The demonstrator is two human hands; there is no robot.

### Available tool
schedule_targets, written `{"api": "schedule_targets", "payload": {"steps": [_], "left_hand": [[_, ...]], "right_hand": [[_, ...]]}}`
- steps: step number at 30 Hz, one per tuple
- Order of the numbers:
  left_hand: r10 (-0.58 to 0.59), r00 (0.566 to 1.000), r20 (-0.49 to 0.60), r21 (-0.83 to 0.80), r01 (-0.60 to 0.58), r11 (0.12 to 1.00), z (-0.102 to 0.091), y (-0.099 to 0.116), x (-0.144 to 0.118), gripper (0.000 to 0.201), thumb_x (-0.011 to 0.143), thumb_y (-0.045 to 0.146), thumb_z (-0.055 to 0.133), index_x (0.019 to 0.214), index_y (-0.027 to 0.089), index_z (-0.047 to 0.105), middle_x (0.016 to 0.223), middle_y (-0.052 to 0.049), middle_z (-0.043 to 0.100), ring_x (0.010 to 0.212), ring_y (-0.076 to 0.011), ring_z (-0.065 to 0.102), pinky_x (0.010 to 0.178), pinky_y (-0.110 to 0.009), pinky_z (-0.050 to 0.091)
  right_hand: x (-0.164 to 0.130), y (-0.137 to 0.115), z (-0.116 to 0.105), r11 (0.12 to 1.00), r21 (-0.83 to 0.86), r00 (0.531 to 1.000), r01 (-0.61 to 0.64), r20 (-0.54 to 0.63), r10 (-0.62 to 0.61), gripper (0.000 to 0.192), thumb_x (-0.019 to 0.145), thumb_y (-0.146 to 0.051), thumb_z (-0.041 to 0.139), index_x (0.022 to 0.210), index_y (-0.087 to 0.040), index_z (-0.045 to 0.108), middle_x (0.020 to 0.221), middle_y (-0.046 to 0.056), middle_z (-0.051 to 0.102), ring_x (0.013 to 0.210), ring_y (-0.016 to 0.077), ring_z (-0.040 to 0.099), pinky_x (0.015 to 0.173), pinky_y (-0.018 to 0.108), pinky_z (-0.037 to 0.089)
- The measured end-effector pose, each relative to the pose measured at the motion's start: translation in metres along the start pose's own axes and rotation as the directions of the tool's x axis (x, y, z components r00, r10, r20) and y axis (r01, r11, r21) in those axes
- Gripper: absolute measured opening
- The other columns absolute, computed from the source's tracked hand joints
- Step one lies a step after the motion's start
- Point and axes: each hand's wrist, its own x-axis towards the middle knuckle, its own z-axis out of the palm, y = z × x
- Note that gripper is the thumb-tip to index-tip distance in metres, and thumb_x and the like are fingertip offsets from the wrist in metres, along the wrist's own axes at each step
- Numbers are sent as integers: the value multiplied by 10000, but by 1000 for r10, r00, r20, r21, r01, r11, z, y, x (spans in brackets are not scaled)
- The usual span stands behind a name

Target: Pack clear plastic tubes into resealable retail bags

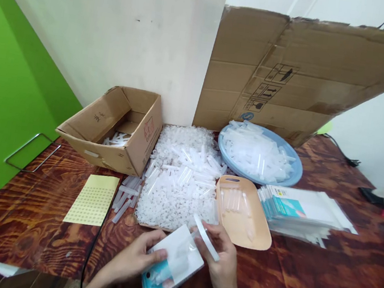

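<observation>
My left hand grips a clear plastic bag with a white and blue printed face, its thumb pressed on the front. Whitish pieces show through the bag's film. At the bag's upper right end, my right hand has its fingers closed around a narrow white strip. The strip runs nearly parallel to that end; whether it is joined to the bag I cannot tell. Just beyond the hands lies a wide heap of small translucent plastic pieces, with clear tubes on top.
A tan tray holds a few tubes. Behind it stands a blue basin full of tubes. Flat printed bags are stacked at right. At left are an open cardboard box, a yellow sticker sheet and loose tubes.
</observation>
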Motion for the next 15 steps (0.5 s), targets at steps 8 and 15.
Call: {"api": "schedule_targets", "payload": {"steps": [8, 15], "left_hand": [[-8, 998, -59, -71, 4, 997, 4, 6, 3, 431, 911, 559, 617, 931, 129, 648, 750, 1, 580, 642, -110, 458, 566, -201, 320], [227, 901, -371, 330, -100, 938, 7, 24, 0, 274, 995, 400, 540, 1039, 190, 710, 960, -55, 740, 867, -213, 675, 732, -266, 524]], "right_hand": [[-7, 4, -11, 966, -139, 909, 219, 390, -150, 681, 978, -701, 225, 1108, -323, 776, 1515, 30, 463, 1339, 342, 458, 1085, 500, 417], [2, -1, -9, 989, -23, 986, 145, -84, -146, 525, 1031, -565, 315, 1190, -252, 705, 1229, 108, 657, 1149, 293, 610, 1023, 467, 477]]}}
